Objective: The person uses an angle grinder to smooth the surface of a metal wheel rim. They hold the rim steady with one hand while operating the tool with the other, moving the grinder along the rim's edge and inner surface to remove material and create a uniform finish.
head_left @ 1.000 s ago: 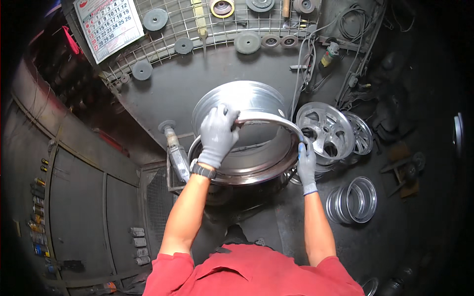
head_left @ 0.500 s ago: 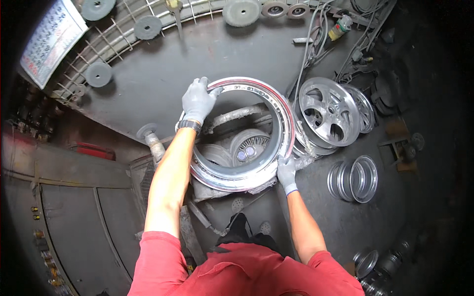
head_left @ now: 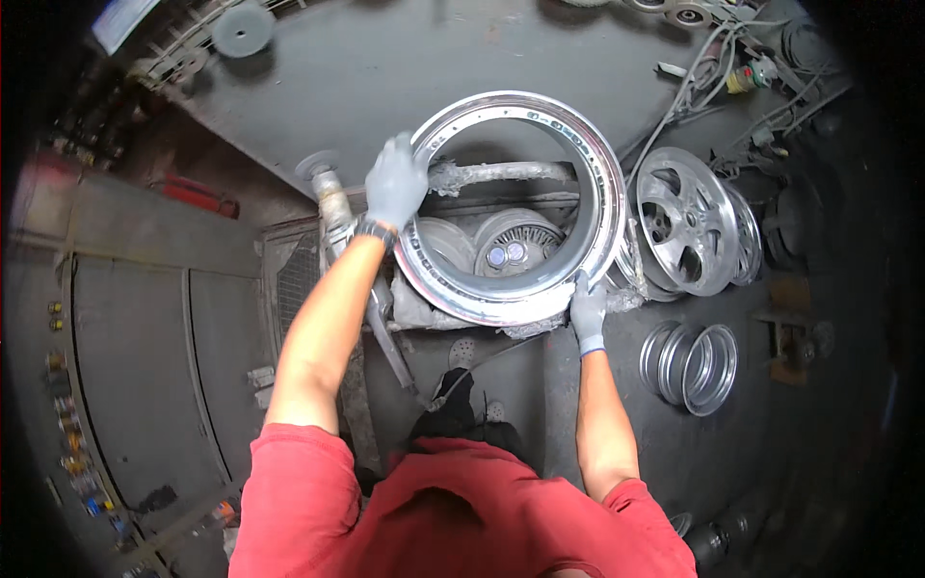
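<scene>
The premises are a workshop concerned with metal wheels. Evidence comprises a large bright rim (head_left: 610,193), a spoked wheel (head_left: 692,222) leaning at right, and further bare rims (head_left: 655,361) on the dark floor (head_left: 593,448). A disc-headed hand tool (head_left: 334,207), a grey disc (head_left: 243,31) and looped cables (head_left: 692,82) are also noted.

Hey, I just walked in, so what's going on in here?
A person wearing gray gloves is handling a large, shiny wheel rim. The right hand grips its lower right edge; the left hand, slightly blurred, is at its upper left edge. Through the open center, a finned wheel shows underneath. A five-spoke wheel leans to the right, with bare rims on the floor nearer the person.
</scene>
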`<state>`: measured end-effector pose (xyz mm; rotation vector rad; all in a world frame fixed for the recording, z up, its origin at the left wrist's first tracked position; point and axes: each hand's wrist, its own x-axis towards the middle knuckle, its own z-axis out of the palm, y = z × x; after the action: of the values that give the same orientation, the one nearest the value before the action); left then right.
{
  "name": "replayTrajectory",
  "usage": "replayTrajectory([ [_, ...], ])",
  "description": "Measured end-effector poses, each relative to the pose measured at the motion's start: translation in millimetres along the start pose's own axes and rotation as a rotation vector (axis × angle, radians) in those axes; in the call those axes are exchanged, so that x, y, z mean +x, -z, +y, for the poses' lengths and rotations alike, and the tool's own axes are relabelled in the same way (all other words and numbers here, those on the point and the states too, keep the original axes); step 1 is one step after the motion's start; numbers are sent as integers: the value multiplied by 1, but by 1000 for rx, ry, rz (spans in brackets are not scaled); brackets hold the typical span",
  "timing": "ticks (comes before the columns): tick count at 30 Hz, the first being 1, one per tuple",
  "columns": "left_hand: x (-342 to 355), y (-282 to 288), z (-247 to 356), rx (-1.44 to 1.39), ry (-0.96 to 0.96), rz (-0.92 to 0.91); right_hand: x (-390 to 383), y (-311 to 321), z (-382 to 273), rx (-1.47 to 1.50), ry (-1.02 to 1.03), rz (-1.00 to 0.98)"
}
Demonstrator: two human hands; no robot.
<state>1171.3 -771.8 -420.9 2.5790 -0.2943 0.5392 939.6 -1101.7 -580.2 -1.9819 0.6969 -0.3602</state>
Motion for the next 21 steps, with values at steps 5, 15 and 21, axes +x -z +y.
replayTrajectory([
  [5,-169,-18,10,-62,518,-33,-5,20,4,165,-5,-195],
  [15,-435,26,119,-284,338,-897,-273,168,200,-367,-217,-525],
  [21,-561,65,-97,-43,325,-452,-424,252,329,-108,-617,-589],
])
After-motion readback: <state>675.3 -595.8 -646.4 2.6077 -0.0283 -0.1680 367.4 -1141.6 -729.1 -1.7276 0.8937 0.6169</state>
